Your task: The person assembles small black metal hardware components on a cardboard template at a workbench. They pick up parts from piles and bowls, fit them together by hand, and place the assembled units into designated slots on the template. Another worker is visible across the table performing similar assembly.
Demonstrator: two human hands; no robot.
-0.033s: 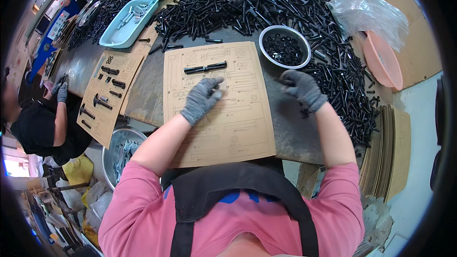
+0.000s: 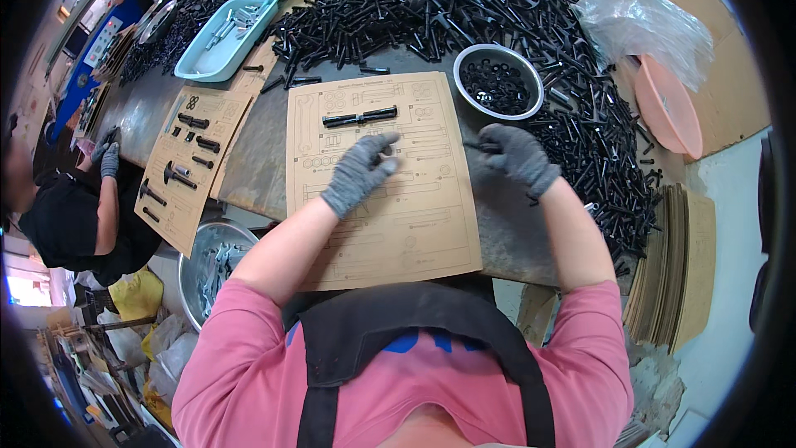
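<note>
The right hand (image 2: 520, 158), at three o'clock of the card (image 2: 390, 257), has edged inward — fingers curled, seemingly pinching a dark piece (image 2: 479, 148), now nearer the sheet. The left hand (image 2: 362, 172) hovers half-open, apparently empty; black bolts (image 2: 360, 118) lie near twelve.

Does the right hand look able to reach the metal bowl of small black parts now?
Probably yes: the right hand is close to the metal bowl and nothing visible stands between them, though the hand seems to hold a dark piece.
</note>
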